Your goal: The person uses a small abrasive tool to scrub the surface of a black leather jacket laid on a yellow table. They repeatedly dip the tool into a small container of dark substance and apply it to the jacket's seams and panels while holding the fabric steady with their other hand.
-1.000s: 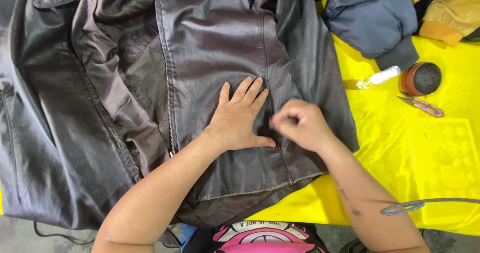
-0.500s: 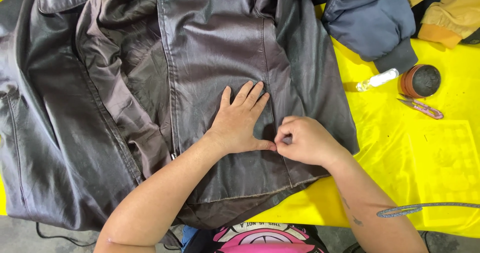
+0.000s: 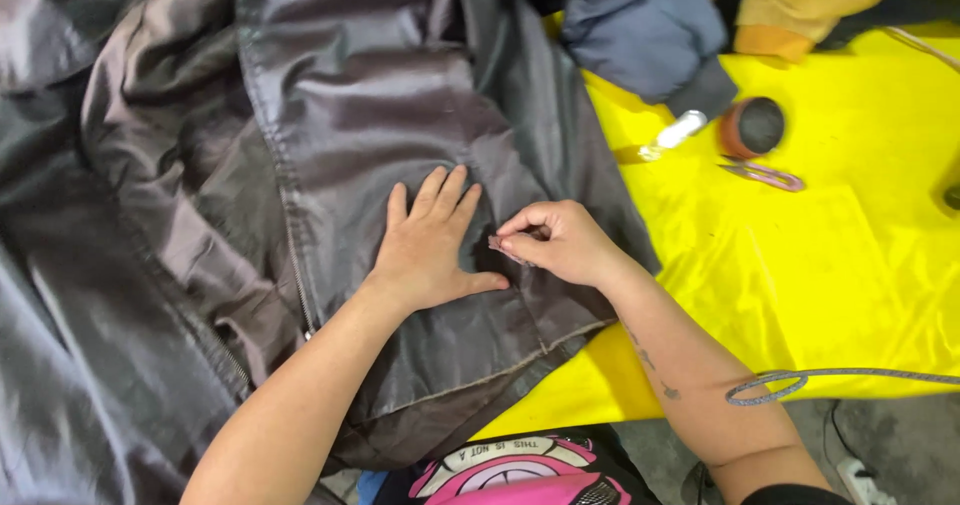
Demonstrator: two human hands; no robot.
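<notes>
A dark grey-brown leather jacket (image 3: pixel 360 95) lies spread over a yellow table (image 3: pixel 850 265), lining side partly showing, with a zipper (image 3: pixel 295 275) running down it. My left hand (image 3: pixel 430 245) rests flat on the jacket, fingers spread. Right beside its thumb, my right hand (image 3: pixel 555 243) has its fingertips pinched together on a small spot of the leather; whether it holds a small object between them is too small to tell.
At the back right lie a blue-grey garment (image 3: pixel 650 30) and a mustard-yellow garment (image 3: pixel 800 0). On the table stand a small white bottle (image 3: pixel 675 133), a round brown-rimmed dark container (image 3: pixel 755 125) and a small pink-handled tool (image 3: pixel 765 175). A grey cord (image 3: pixel 800 377) runs along the front edge.
My right hand has moved left and down onto the jacket, closing its fingertips beside my left thumb. My left hand has stayed flat. The camera has drawn closer.
</notes>
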